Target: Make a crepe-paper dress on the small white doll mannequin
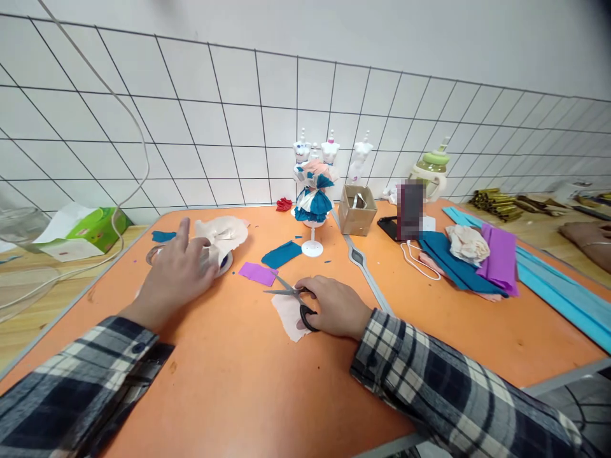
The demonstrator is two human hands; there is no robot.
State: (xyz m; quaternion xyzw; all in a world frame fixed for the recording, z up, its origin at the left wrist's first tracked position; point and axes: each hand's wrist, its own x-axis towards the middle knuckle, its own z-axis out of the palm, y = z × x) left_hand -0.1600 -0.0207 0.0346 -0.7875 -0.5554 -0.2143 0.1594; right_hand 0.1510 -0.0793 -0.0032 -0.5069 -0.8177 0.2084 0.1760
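In my right hand (337,308) is a pair of scissors (286,291), gripped by its black handles, with the blades parted and pointing left. Under the scissors lies a cream crepe paper piece (289,316). My left hand (179,267) is at the left of the table, fingers apart, beside a crumpled cream crepe paper sheet (226,234); its fingertips partly cover a tape roll (224,264). A purple paper piece (258,273) and a teal paper piece (281,254) rest beyond the blades. Behind them stands a small dress form (314,203) in teal, white and peach ruffles.
Several white mini dress forms (330,151) stand by the tiled wall. Right of them are a cardboard box (357,210), a phone (410,210), a green-lidded bottle (429,172) and folded teal crepe paper (449,261). A grey strap (367,273) crosses the orange table (229,381).
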